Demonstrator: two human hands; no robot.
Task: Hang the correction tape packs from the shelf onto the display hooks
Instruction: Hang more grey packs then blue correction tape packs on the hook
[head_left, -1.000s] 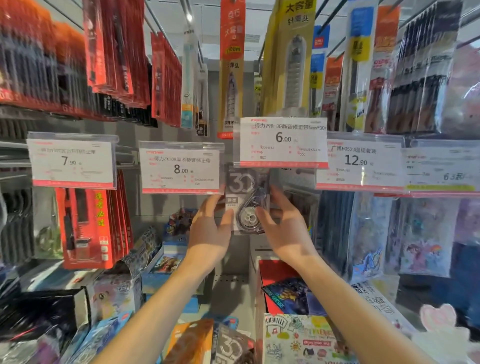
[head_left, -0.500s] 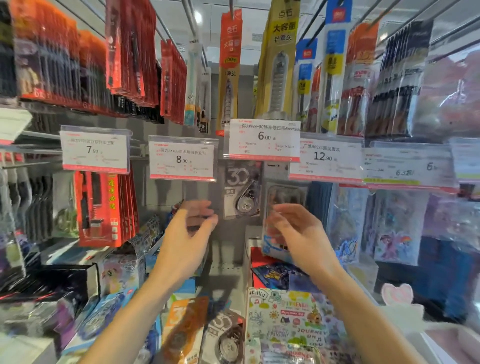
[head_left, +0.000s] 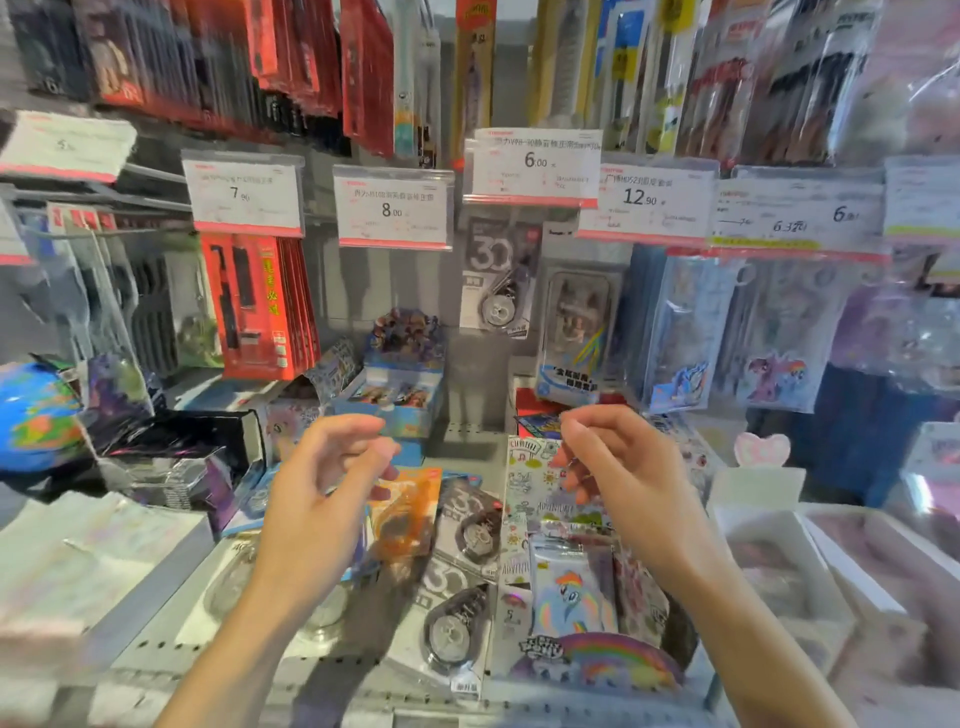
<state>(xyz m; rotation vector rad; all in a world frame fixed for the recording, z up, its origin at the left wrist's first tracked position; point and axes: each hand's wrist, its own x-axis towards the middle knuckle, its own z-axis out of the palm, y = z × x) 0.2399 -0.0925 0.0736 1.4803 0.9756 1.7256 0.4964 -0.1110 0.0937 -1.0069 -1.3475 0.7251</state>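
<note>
Above shelf packs (head_left: 467, 525), hands (head_left: 322, 493) loosely curled

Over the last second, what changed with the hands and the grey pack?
Both hands let go of the hung correction tape pack and dropped toward the shelf; the left hand and right hand are now empty. The pack stayed under the 6.00 price tag; shelf packs unmoved.

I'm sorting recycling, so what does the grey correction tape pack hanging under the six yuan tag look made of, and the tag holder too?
Grey correction tape pack: seemingly printed card behind a clear plastic blister, judging by glints over the round dispenser. Clear price tag holder: likely glossy transparent plastic over white paper, given its see-through edges.
</note>
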